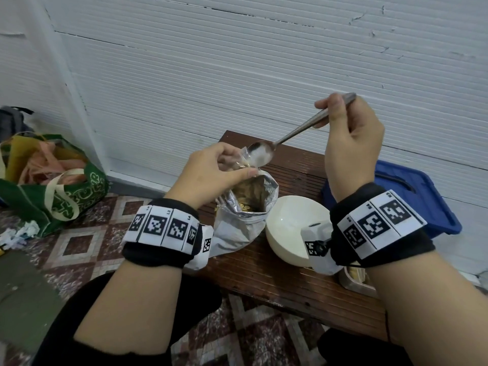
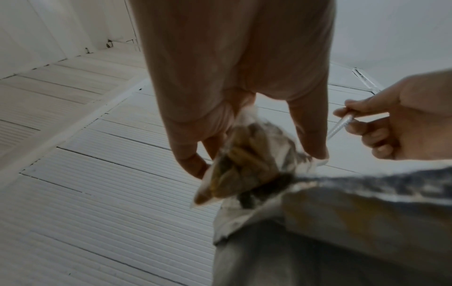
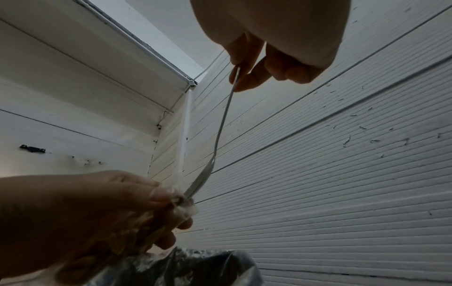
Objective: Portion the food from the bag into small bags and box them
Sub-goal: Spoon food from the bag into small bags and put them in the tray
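Hands [image 1: 211,170] [image 1: 351,128] raised over foil bag [image 1: 245,207]

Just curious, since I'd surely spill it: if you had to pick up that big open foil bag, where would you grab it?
Probably around the crumpled middle of the foil bag, coming from its left side. Its mouth gapes upward with loose food inside, and the white bowl crowds its right.

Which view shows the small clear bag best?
Left wrist: the small clear bag, pinched by the left hand, shows its contents. Head view: the hand mostly hides it. Right wrist: dim, blurred.
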`<state>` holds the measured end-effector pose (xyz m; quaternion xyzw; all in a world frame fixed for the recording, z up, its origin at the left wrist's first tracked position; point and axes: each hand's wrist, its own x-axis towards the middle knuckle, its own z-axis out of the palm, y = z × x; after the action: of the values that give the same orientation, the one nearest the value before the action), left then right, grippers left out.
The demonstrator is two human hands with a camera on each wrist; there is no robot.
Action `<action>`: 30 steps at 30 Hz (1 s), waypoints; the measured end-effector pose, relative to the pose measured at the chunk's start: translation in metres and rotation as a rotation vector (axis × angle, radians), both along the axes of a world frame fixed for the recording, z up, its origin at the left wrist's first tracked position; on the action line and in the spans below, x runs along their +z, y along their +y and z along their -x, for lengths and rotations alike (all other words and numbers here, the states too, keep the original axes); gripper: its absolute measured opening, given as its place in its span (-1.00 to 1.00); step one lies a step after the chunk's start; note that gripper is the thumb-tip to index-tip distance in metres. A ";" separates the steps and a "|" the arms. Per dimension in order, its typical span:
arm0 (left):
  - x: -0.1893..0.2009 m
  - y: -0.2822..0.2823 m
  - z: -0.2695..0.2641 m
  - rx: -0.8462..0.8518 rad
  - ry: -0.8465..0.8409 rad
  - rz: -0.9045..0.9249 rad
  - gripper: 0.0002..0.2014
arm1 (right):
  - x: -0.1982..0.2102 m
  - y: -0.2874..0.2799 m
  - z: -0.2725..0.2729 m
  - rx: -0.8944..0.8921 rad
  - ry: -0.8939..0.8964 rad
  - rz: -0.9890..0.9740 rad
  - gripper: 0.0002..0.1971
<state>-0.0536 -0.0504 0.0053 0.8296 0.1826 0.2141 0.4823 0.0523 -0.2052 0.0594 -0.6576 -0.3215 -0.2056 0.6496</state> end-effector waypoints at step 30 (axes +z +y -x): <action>0.023 -0.053 -0.016 -0.181 -0.278 0.205 -0.74 | -0.066 -0.034 0.015 -0.057 0.470 0.248 -0.63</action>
<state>-0.0379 -0.1034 0.0283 0.7515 0.0597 0.2624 0.6023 0.0377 -0.2396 -0.0066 -0.7708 -0.1660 -0.0246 0.6146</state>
